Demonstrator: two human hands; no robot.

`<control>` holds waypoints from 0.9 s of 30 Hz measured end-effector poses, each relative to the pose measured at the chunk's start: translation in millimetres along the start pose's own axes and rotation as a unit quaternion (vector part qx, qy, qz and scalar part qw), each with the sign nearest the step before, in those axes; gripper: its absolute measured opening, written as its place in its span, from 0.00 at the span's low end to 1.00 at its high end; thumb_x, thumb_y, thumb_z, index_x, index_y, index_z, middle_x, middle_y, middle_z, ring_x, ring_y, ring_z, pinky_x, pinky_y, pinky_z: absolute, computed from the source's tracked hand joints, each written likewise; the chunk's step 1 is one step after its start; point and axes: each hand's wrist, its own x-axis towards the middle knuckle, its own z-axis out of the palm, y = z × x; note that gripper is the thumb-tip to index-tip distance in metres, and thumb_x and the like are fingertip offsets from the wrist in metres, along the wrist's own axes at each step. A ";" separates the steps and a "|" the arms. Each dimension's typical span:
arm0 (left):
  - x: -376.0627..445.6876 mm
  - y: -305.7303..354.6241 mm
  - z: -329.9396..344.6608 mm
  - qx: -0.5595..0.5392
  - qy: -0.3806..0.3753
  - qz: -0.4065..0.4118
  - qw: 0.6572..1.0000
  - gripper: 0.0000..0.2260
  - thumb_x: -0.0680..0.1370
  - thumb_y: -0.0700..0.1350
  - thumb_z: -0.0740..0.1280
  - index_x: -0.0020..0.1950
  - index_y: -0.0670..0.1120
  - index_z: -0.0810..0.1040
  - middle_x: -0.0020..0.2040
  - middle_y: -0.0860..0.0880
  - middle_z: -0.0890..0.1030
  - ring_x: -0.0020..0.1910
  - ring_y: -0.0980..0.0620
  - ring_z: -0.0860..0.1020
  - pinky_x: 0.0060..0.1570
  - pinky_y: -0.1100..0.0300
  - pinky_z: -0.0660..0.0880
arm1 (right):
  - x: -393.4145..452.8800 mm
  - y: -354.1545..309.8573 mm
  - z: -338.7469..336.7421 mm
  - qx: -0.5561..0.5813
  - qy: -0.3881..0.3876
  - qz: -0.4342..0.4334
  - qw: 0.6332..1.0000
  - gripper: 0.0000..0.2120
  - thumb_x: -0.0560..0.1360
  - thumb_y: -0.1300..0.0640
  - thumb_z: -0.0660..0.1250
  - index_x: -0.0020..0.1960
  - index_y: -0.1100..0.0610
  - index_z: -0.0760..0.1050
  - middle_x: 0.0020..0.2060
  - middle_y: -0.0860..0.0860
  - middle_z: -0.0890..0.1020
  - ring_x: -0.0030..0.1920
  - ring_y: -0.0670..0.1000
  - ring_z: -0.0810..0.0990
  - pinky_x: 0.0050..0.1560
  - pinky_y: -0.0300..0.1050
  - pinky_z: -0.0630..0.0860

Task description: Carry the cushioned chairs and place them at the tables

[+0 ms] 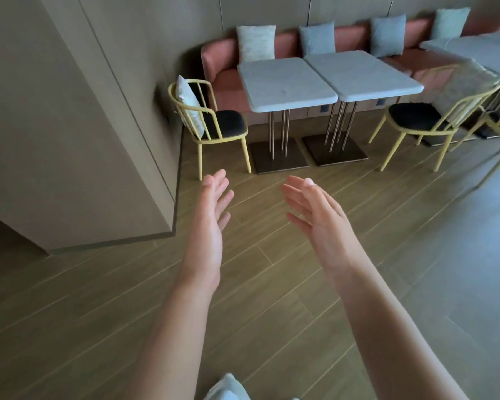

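Head view: both hands are held out in front over the wooden floor (272,284), palms turned toward each other and apart. The left hand (211,223) is seen with fingers straight and slightly spread, nothing held. The right hand (321,215) is likewise spread and relaxed, nothing held. A yellow-framed chair (214,125) with a dark seat cushion is noted at the left end of the left worktop (286,82), next to the wall, a pale pillow (189,103) leaning against its backrest. A second worktop (367,73) is set touching the first. A second yellow chair (427,116) with a dark seat is recorded to the right of that pair, with a blurred pale object at its backrest. A pink bench (223,64) with four pillows is seen behind the worktops. A third worktop (474,50) is partly visible at far right.
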 end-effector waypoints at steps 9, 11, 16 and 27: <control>147.9 -17.8 -18.3 -0.015 -0.015 -0.001 1.000 0.30 0.76 0.69 0.51 0.75 0.61 0.69 0.73 0.61 0.73 0.68 0.66 0.73 0.74 0.53 0.65 | 141.3 6.5 29.8 -0.008 0.034 0.003 0.999 0.20 0.83 0.43 0.57 0.71 0.49 0.73 0.65 0.45 0.79 0.68 0.45 0.75 0.72 0.52 0.70; 184.4 -15.5 -33.2 -0.022 -0.010 -0.003 1.000 0.30 0.76 0.69 0.50 0.75 0.60 0.70 0.73 0.61 0.73 0.68 0.65 0.74 0.74 0.52 0.65 | 172.2 1.1 49.6 -0.018 0.034 0.002 0.999 0.20 0.84 0.44 0.56 0.71 0.49 0.73 0.65 0.44 0.79 0.68 0.44 0.75 0.72 0.51 0.70; 270.7 -1.0 -67.9 -0.047 -0.008 -0.003 0.999 0.31 0.76 0.68 0.52 0.75 0.58 0.71 0.71 0.60 0.75 0.66 0.63 0.76 0.74 0.49 0.65 | 241.9 -17.6 95.8 -0.010 0.047 -0.013 0.999 0.19 0.84 0.46 0.56 0.71 0.49 0.73 0.65 0.44 0.80 0.67 0.44 0.75 0.72 0.50 0.69; 396.0 -4.5 -131.5 -0.071 0.027 -0.014 0.997 0.31 0.75 0.70 0.54 0.73 0.57 0.73 0.69 0.60 0.78 0.66 0.62 0.77 0.71 0.50 0.68 | 371.9 -18.3 165.2 -0.026 -0.001 -0.007 1.000 0.20 0.85 0.49 0.54 0.73 0.53 0.71 0.67 0.48 0.78 0.69 0.47 0.74 0.73 0.53 0.68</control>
